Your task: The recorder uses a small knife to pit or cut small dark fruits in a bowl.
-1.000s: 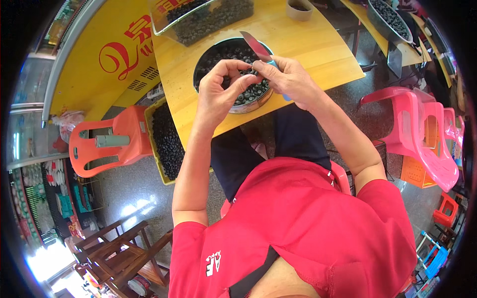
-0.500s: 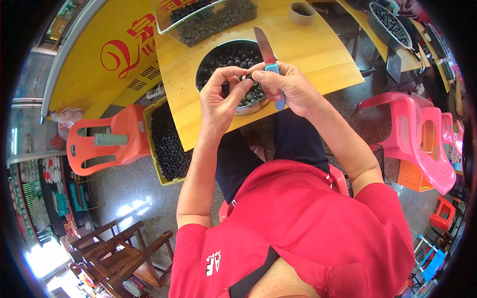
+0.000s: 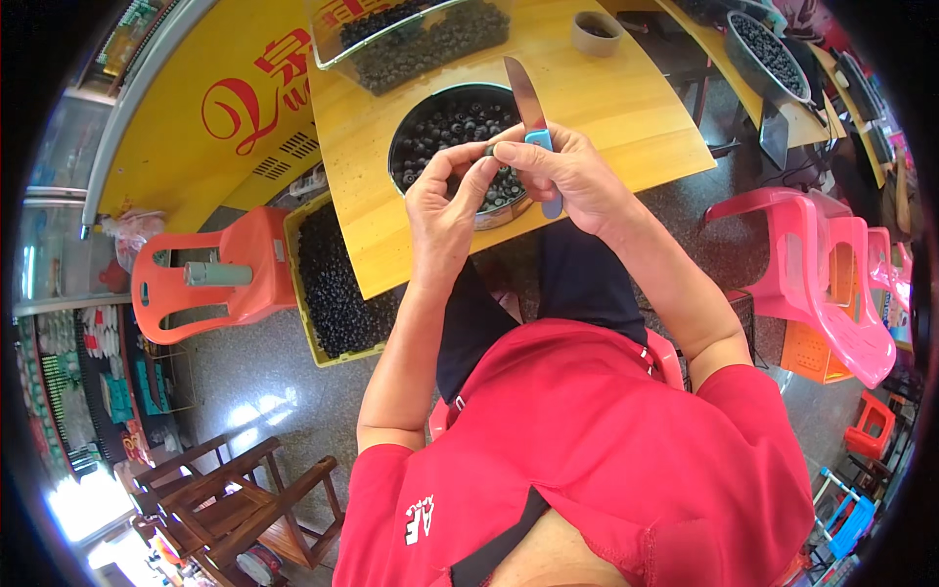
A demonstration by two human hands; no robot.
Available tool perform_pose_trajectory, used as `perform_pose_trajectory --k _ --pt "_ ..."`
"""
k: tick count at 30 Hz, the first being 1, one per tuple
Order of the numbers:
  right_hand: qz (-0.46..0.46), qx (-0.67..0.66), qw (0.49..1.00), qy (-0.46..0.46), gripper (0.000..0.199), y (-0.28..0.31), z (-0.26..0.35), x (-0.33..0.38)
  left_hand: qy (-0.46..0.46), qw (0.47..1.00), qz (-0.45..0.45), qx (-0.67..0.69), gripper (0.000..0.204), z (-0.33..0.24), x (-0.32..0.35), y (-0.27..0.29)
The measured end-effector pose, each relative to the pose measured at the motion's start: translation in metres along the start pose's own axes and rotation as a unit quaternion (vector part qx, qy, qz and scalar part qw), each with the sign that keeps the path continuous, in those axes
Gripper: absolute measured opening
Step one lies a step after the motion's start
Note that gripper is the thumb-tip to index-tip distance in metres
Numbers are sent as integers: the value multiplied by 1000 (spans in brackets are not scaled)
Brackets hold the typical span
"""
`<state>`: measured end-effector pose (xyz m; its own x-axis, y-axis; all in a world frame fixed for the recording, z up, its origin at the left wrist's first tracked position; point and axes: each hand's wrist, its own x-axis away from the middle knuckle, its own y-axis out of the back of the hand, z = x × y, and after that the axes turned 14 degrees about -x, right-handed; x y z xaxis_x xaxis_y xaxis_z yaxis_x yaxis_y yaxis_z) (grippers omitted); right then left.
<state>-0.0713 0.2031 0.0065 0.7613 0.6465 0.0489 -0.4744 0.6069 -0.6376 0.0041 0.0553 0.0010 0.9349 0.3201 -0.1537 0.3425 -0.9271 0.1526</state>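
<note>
Head camera, and both hands are at work over the bowl (image 3: 504,214)! The right hand (image 3: 579,180) has the knife (image 3: 527,90), fingers wrapped around its blue handle, the end poking out below the palm, the blade rising clear and pointing away from the body. The right thumb and forefinger reach across to meet the left hand (image 3: 445,203), fingertip to fingertip, right above the near part of the bowl. Left thumb and forefinger curl in toward each other, tips drawn close; whether they pinch a piece, I cannot tell, the spot is too small and too covered.

Below them, the bowl sits near the front edge of the yellow bench (image 3: 616,112), with small dark round pieces (image 3: 465,119) spread inside, partly hidden by the hands. Beyond it stands a clear tub (image 3: 430,54) of more dark pieces, and off to its right a small cup (image 3: 597,46) with something dark inside.

Down on the left, a yellow crate (image 3: 342,359), loaded with dark pieces too, sits beside the orange chair (image 3: 259,264), which carries a grey-green cylinder (image 3: 220,275). Over on the right, a pink chair (image 3: 782,235), and farther up, an oval basin (image 3: 748,70) of dark pieces.
</note>
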Motion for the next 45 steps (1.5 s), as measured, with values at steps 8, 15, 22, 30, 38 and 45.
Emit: perform_pose_trajectory --k 8,15,22,30,38,45 --pt "-4 9 1000 -18 20 -3 1 0 -5 1000 2 12 17 6 6 5" --pt "43 456 832 314 18 0 6 4 28 990 4 138 16 9 9 8" --pt "66 548 766 329 13 -8 7 11 7 991 14 132 15 12 7 5" --pt "61 558 741 368 13 -7 0 10 -23 987 28 158 18 14 9 5" --pt "2 642 722 256 14 10 -3 6 -20 978 63 195 18 10 17 18" --pt "41 381 905 188 25 -24 11 12 -25 990 22 137 17 11 17 18"
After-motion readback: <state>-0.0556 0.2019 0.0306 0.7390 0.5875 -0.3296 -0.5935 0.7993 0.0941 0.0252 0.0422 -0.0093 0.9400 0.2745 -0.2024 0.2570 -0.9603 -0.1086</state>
